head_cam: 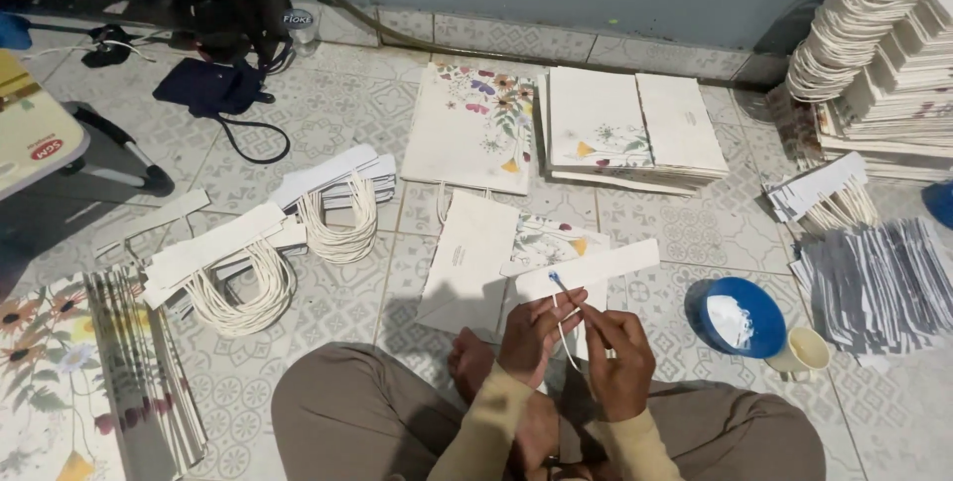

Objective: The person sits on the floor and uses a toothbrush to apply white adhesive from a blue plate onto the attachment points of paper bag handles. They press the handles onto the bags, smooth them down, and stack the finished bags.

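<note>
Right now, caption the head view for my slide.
Seated on tiled floor, left hand holds white card strip; right hand brushes glue.

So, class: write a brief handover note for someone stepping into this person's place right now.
Left hand holds a white card strip with its cord handle. Right hand pinches a thin blue-tipped stick against the strip. Blue bowl of white paste sits to the right. Finished strips with cord handles lie left; flat floral paper bags ahead. Plain strips wait at right.

A blue bowl (762,327) and cup (805,350) sit by the floor's right edge. Folded bags (635,129) lie near the wall; a tall stack (908,74) fills the far right corner.
</note>
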